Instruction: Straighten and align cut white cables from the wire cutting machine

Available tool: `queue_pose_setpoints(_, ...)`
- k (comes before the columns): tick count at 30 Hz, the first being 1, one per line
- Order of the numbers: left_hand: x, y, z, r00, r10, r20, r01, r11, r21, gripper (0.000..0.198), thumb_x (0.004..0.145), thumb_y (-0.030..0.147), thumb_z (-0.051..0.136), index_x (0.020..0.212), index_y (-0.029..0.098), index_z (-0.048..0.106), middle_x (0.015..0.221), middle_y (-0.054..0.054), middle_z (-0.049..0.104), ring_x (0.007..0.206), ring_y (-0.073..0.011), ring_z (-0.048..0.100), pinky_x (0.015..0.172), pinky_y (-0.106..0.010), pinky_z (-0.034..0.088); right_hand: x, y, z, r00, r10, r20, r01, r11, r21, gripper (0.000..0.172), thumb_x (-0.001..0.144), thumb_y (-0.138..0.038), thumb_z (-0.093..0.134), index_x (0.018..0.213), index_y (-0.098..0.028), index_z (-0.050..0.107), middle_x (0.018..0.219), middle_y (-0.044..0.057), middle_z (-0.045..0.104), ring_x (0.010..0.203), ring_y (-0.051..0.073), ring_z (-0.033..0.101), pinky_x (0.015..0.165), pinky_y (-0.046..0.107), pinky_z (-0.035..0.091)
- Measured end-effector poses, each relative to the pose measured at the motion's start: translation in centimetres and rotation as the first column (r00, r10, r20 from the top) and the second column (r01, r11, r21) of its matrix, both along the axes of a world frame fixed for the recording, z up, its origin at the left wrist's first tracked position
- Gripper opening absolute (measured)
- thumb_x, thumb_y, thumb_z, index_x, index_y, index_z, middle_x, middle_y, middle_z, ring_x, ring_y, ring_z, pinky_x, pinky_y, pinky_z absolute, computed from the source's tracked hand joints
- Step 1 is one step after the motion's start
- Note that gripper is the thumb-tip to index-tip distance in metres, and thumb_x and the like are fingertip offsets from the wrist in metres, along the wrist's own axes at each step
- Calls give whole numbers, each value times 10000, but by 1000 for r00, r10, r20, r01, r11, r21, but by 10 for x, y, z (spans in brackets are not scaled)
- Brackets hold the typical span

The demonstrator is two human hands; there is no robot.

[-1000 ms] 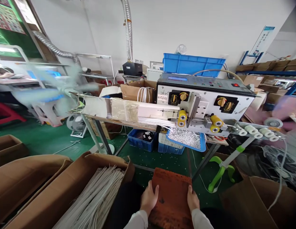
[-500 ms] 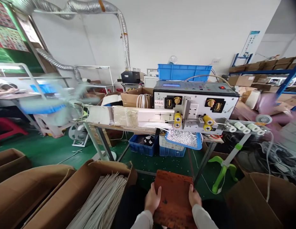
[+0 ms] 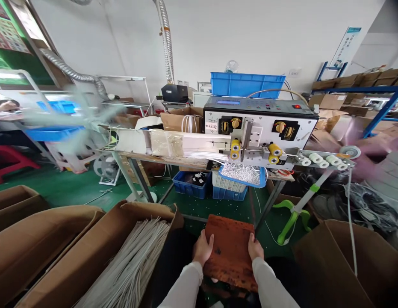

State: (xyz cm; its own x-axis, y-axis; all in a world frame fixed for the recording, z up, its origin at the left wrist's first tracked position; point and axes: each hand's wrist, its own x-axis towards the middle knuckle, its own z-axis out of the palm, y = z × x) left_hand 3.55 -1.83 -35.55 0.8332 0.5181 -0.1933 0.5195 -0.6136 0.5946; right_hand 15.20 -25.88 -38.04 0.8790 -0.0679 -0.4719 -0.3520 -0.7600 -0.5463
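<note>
A reddish-brown wooden stool (image 3: 229, 254) with a worn, stained flat seat is between my two hands, low in front of me. My left hand (image 3: 203, 249) grips its left edge, thumb on top and fingers out of sight beneath. On the opposite edge, my right hand (image 3: 255, 247) is closed the same way. Just beyond the stool stands a bench carrying a wire cutting machine (image 3: 259, 132) with yellow rollers. Left of my left hand, a long cardboard box (image 3: 99, 239) holds a bundle of cut white wires (image 3: 131, 261).
A blue tray (image 3: 264, 177) of small white scraps hangs below the machine. A green-footed roller stand (image 3: 293, 218) is at the right, near an open cardboard box (image 3: 340, 261). Blue crates (image 3: 190, 188) sit under the bench. Blurred fans (image 3: 80, 117) spin at both sides.
My view has tilted down, so the bench and machine appear higher. Both hands still grip the stool, whose near edge now shows.
</note>
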Motion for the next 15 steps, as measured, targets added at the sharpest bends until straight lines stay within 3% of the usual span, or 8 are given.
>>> queue_pose_setpoints(5, -6, -2, 2, 1000, 18, -4, -18, 997, 71, 567, 959, 452, 361, 1373, 66, 395, 1334, -208, 535, 1189, -272, 556, 947, -310, 431, -1, 1, 4, 1000, -8, -19, 8, 1000, 0, 795, 952, -601, 138, 1263, -16, 576, 1275, 244, 602, 1180, 359, 587, 978, 439, 453)
queue_pose_setpoints(7, -9, -4, 4, 1000, 19, 23, -22, 991, 135, 604, 949, 414, 378, 1427, 46, 343, 1437, -225, 424, 1304, -308, 444, 1051, -367, 362, -1, 2, 5, 1000, -11, -18, 11, 1000, 7, 789, 951, -599, 136, 1256, -25, 582, 1267, 244, 607, 1174, 361, 592, 969, 443, 460)
queue_pose_setpoints(9, -6, -9, 15, 995, -43, 86, 25, 978, 205, 620, 923, 367, 428, 1456, 67, 329, 1495, -203, 355, 1377, -328, 336, 1136, -434, 257, -1, 2, 4, 1000, -15, -21, 15, 1000, 12, 781, 951, -595, 135, 1259, -33, 581, 1257, 244, 613, 1173, 362, 594, 966, 447, 463)
queue_pose_setpoints(11, 5, -21, 44, 968, -180, 175, 141, 966, 215, 598, 901, 353, 466, 1439, 103, 389, 1492, -173, 379, 1387, -325, 317, 1164, -458, 218, 0, 2, 3, 1000, -13, -27, 14, 1000, 18, 782, 948, -593, 131, 1265, -35, 578, 1248, 245, 618, 1175, 367, 593, 969, 453, 462)
queue_pose_setpoints(12, 13, -30, 65, 936, -265, 233, 226, 957, 181, 567, 907, 372, 464, 1412, 117, 436, 1470, -163, 417, 1381, -312, 332, 1165, -444, 237, 0, 2, 2, 1000, -12, -27, 12, 1000, 21, 779, 946, -593, 136, 1267, -35, 577, 1242, 244, 622, 1175, 370, 592, 972, 456, 461)
queue_pose_setpoints(14, 35, -57, 122, 828, -407, 386, 420, 906, 56, 468, 936, 387, 423, 1324, 151, 537, 1374, -143, 526, 1294, -262, 453, 1123, -382, 337, 1, 0, 0, 1000, -2, -19, 3, 1000, 27, 750, 945, -576, 169, 1271, -39, 579, 1215, 239, 640, 1163, 370, 600, 969, 455, 465)
queue_pose_setpoints(15, 47, -73, 154, 723, -495, 483, 551, 834, 29, 443, 944, 397, 421, 1293, 163, 563, 1346, -131, 553, 1270, -245, 481, 1109, -363, 361, 1, -1, 0, 1000, 4, -12, -4, 1000, 29, 716, 946, -553, 196, 1272, -46, 582, 1199, 232, 651, 1148, 365, 611, 959, 449, 473)
